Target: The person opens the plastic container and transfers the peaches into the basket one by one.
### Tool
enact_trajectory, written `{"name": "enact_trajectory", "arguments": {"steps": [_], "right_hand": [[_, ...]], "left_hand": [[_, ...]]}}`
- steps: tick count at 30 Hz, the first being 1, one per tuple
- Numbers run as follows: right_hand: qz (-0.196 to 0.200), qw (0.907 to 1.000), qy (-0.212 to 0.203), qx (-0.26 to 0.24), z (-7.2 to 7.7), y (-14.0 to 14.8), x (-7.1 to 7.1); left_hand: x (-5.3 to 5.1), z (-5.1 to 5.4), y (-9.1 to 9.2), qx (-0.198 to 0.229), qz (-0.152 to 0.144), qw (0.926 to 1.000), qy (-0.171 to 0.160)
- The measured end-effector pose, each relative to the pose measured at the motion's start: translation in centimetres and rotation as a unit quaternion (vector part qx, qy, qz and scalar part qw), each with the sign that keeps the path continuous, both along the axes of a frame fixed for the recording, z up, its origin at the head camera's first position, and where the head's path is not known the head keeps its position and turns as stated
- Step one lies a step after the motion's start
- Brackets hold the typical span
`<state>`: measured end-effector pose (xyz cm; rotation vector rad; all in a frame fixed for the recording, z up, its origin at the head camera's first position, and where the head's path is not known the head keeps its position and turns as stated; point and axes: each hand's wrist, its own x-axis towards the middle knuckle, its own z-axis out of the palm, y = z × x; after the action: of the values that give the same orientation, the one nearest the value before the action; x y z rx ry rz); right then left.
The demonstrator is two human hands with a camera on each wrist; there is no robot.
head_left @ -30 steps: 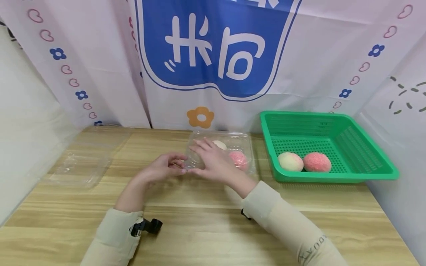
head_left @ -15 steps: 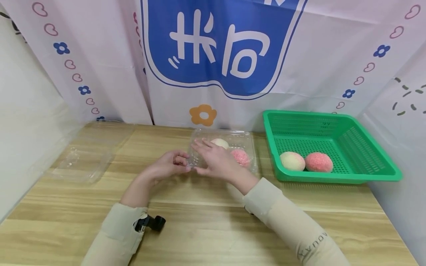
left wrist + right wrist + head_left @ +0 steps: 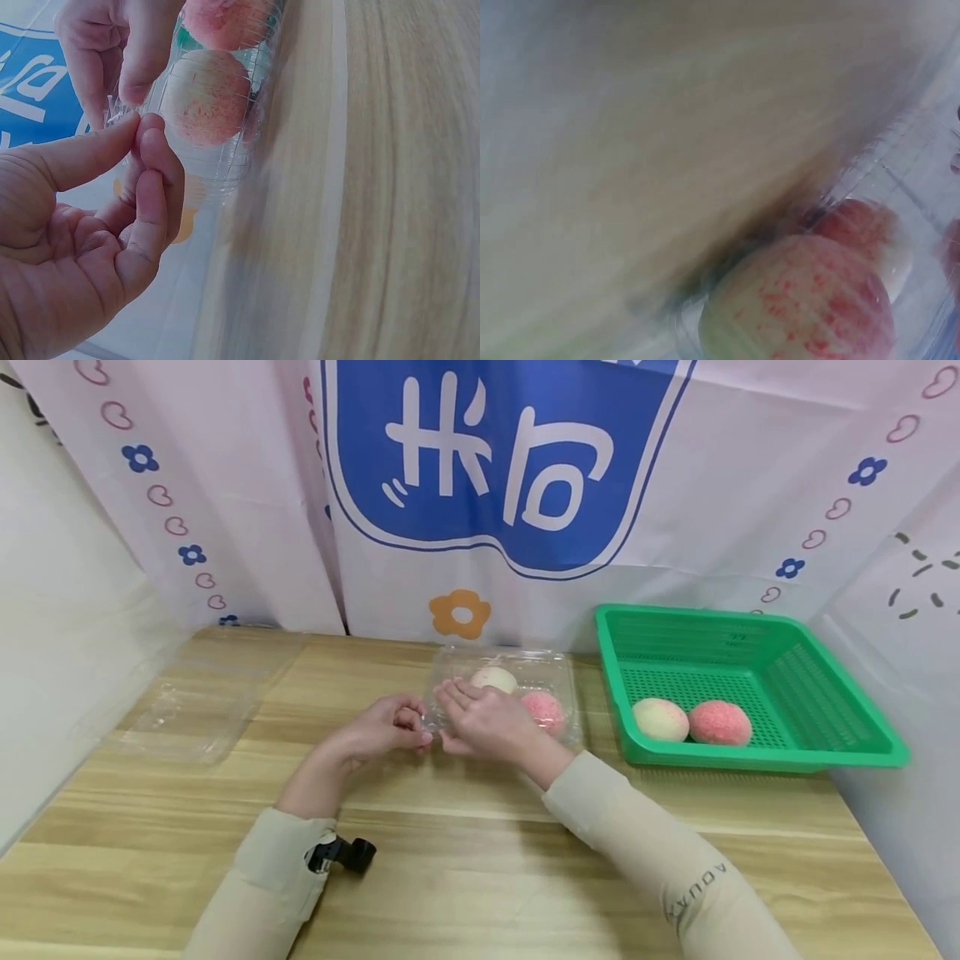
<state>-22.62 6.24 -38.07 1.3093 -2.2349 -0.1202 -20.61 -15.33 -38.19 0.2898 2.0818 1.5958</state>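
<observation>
A clear plastic clamshell box (image 3: 555, 668) stands against the back cloth in the head view. Inside it are a cream ball (image 3: 495, 678) and a pink ball (image 3: 543, 712), both peach-like. My left hand (image 3: 378, 727) pinches the box's front left corner between thumb and forefinger, as the left wrist view shows close up. Beside it my right hand (image 3: 491, 722) reaches over the lid, its thumb at the front edge and its fingers bunched on top, gripping the same corner area. The right hand hides part of the box. The right wrist view is blurred.
At the right stands a green basket (image 3: 757, 758) holding a cream ball (image 3: 660, 720) and a pink ball (image 3: 720, 723). An open clear plastic box (image 3: 180, 718) lies at the left on the wooden table (image 3: 465, 877). Printed cloth (image 3: 712, 485) hangs behind.
My right hand's fingers have drawn together and shifted toward the box's front left corner. My left hand stays at that corner. The head view has shifted slightly.
</observation>
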Motion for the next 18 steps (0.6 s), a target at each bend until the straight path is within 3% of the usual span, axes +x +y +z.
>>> {"name": "enact_trajectory", "arguments": {"steps": [8, 18], "right_hand": [[0.030, 0.9982, 0.047, 0.021, -0.2, -0.7, -0.6], [0.028, 0.9991, -0.017, -0.026, 0.9, 0.2, -0.2]], "left_hand": [[0.0, 0.2, -0.4, 0.009, 0.006, 0.9999, -0.004], [-0.1, 0.0, -0.1, -0.008, 0.028, 0.9995, -0.015]]}}
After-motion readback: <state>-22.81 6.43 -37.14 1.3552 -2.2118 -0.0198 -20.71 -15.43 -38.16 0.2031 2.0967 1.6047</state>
